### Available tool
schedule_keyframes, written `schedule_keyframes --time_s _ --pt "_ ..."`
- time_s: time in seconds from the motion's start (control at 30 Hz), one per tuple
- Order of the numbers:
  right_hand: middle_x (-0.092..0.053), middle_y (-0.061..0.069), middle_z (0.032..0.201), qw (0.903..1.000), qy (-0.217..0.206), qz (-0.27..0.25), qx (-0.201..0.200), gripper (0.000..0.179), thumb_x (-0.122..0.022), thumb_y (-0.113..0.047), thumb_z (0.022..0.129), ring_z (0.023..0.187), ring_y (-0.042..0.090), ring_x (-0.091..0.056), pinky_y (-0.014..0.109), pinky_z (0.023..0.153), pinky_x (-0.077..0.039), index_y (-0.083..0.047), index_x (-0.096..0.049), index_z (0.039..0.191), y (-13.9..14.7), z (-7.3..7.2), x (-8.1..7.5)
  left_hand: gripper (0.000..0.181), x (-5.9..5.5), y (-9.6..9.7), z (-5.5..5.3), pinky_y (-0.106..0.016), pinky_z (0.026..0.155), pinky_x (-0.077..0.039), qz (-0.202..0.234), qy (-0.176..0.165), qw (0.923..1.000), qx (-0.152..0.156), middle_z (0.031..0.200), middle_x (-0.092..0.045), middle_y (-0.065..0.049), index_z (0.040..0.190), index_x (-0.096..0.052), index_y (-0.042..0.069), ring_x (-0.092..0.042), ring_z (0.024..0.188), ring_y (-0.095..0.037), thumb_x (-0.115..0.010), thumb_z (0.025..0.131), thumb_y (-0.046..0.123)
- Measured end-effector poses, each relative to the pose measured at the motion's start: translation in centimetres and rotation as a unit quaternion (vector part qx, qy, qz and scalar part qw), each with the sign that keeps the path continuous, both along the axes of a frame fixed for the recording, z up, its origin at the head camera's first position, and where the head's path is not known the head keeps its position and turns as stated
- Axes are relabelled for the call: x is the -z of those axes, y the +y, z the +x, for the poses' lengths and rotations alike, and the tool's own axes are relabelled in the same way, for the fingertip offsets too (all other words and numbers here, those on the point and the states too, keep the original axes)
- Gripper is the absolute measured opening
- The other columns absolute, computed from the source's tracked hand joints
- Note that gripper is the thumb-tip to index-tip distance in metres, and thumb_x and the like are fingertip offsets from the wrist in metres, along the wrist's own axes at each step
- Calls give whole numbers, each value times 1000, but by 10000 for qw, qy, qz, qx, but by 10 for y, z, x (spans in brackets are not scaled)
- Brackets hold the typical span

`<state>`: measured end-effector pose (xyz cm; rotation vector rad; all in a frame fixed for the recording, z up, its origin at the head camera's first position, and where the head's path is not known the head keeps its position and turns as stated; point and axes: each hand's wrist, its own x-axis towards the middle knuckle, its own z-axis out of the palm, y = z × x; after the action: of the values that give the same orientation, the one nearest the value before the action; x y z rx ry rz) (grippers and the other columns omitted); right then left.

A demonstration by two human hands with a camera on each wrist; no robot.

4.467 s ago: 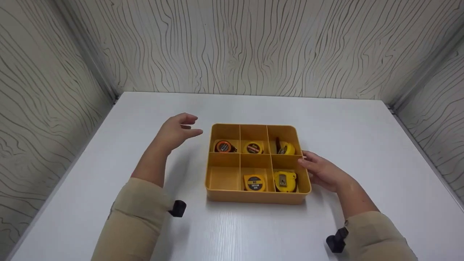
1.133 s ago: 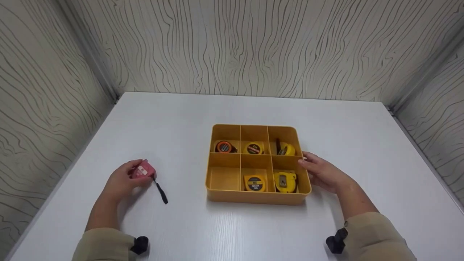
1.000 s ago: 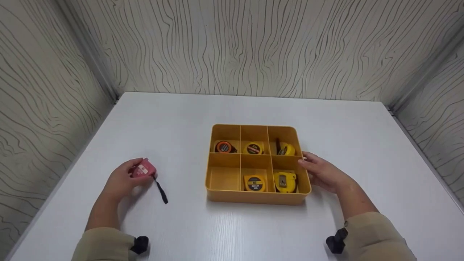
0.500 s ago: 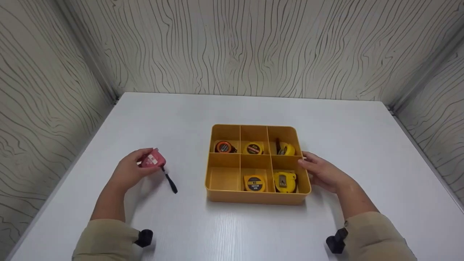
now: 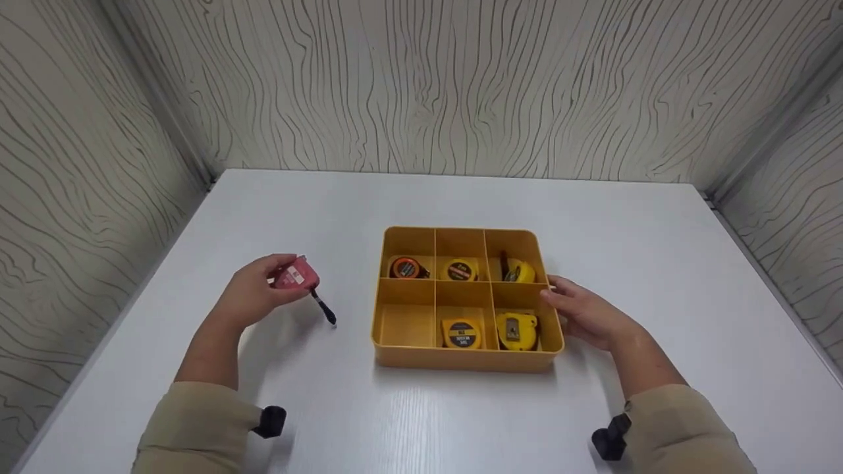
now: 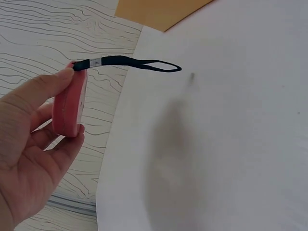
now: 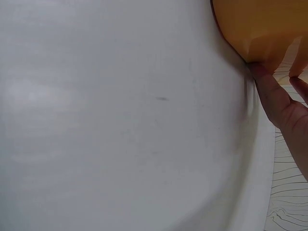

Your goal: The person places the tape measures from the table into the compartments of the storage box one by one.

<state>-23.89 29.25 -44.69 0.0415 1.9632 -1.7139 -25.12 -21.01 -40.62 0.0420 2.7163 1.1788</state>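
Raised over the table on the left, my left hand pinches a pink tape measure between thumb and fingers. It carries a white label, and a black wrist strap dangles from one corner. At centre stands a yellow six-compartment box. My right hand rests against its right wall, fingers fairly straight, a fingertip at the rim. In the back row lie an orange-and-black tape measure, a round yellow one and a yellow one with a dark strap.
Two more tape measures sit in the front row: an orange-yellow one in the middle and a bright yellow one at right. The front left compartment shows bare floor. Wood-grain panels enclose the white table.
The left hand first shows near the box with nothing in it, then at far left with the pink tape measure. Since then it has carried it rightward and away from me. The right hand stays put.
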Motion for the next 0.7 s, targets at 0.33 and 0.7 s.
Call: schedule_keyframes --time_s 0.33,0.7 --pt "-20 16 147 10000 16 -7 -21 63 -49 -34 94 135 35 -20 48 97 -39 -17 -17 146 0 0 0 68 -26 30 -6 -42 90 -47 -237 199 9991 292 128 -49 -9 133 -46 17 -44 115 -28 -75 74 35" --pt "-22 16 146 10000 32 -32 44 62 -48 -32 95 133 35 -26 47 95 -41 -16 -16 146 -1 0 0 66 -49 59 -4 -41 89 -48 -259 208 9987 385 125 -50 -6 130 -49 18 -45 113 -25 -77 72 33"
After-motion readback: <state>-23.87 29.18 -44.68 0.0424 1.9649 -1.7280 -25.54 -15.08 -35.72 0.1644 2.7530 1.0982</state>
